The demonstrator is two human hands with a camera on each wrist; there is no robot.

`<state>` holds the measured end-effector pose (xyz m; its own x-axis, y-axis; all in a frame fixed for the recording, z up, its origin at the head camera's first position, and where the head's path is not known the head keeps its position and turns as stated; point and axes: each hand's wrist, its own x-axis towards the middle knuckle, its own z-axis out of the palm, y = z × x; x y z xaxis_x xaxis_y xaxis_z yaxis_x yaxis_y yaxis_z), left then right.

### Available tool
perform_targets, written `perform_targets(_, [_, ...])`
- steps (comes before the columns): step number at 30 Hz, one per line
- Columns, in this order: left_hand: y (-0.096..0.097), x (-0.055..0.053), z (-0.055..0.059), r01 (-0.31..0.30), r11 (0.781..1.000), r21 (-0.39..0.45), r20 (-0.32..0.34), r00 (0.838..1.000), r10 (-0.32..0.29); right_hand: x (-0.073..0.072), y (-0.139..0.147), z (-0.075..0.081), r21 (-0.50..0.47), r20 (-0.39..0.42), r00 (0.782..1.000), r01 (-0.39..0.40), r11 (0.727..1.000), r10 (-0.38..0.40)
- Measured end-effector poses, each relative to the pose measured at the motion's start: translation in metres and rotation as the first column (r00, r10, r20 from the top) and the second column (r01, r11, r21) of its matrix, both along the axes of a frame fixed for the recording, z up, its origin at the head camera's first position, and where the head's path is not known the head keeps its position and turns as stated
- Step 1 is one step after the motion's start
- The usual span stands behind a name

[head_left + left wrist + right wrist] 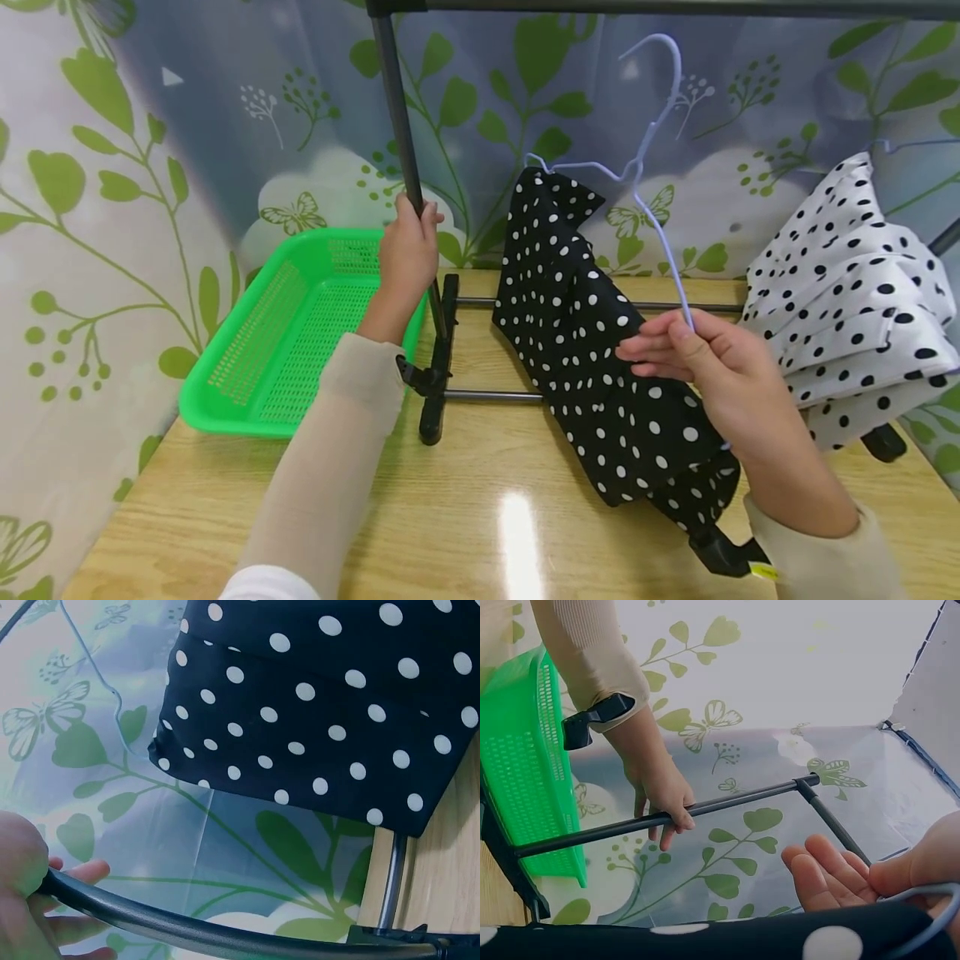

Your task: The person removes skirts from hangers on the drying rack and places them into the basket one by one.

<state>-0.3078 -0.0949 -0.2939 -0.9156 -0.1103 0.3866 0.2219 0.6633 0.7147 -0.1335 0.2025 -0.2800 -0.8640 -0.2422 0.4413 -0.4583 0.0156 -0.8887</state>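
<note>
My left hand (408, 250) grips the slim black upright post (395, 100) of a rack, thumb and fingers to either side of it. With its thumb against its fingers, my right hand (731, 383) pinches the side of a pale lavender clothes hanger (663, 242). The hanger is tilted, its hook up and apart from the rack's top bar (637, 8). From it hangs a black garment with white dots (585, 333), gathered in folds, its exact kind unclear. In the right wrist view, the right fingertips (825, 859) are extended, and the black cloth fills the bottom edge.
A green perforated basket (225, 392) stands left of the rack's foot (431, 425) on the wooden table (450, 517). A white garment with black dots (847, 275) hangs at the right on another hanger (922, 143). Leaf-patterned curtain (172, 208) surrounds the back and left.
</note>
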Motion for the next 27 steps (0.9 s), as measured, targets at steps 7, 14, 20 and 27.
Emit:
perform_targets(7, [0.001,-0.003,-0.004,0.061,0.991,0.116,-0.093,0.994,-0.050,0.001,0.001,0.002,-0.021,-0.004,1.000,-0.014,1.000,0.014])
perform_targets(14, [0.002,0.006,-0.007,0.110,0.978,0.179,-0.091,0.991,-0.095,0.003,0.001,0.005,-0.017,-0.005,1.000,-0.007,1.000,0.007])
perform_targets(20, [0.009,0.020,-0.019,0.116,0.981,0.153,-0.143,0.985,-0.094,0.002,0.001,0.005,-0.021,-0.020,1.000,-0.021,1.000,0.021])
perform_targets(27, [0.024,0.036,-0.034,0.112,0.984,0.137,-0.289,0.955,-0.069,0.002,0.001,0.006,-0.013,-0.030,0.999,-0.036,0.999,0.036])
